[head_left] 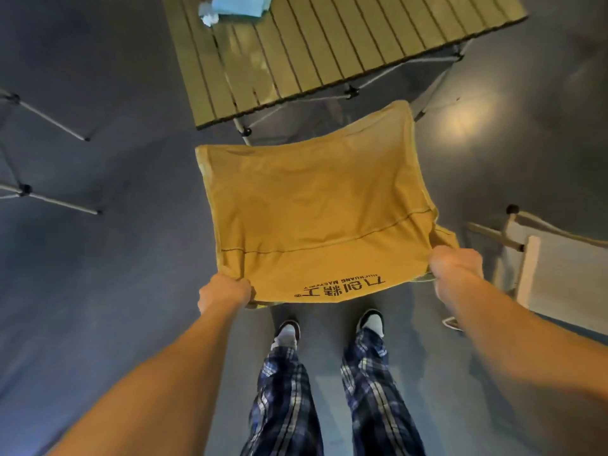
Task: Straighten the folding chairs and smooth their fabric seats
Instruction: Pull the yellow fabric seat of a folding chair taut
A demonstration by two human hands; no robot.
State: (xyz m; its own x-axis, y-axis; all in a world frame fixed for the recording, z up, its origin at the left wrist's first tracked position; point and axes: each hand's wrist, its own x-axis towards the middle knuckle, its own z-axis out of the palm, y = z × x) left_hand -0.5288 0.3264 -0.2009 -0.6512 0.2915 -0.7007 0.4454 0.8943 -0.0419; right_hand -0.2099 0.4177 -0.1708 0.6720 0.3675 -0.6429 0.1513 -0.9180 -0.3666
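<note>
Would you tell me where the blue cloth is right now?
In the head view, the blue cloth lies at the top edge, on the slatted table's left end, beyond the yellow chair.

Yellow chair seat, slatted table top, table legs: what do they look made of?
Yellow chair seat: woven fabric, matte; it sags, creases, shows a stitched seam and black printed lettering. Both hands, left hand and right hand, grip its near corners.
Slatted table top: narrow slats, olive, slight sheen; wood or coated metal, unclear.
Table legs: thin pale tubes with black joints, probably metal.
</note>
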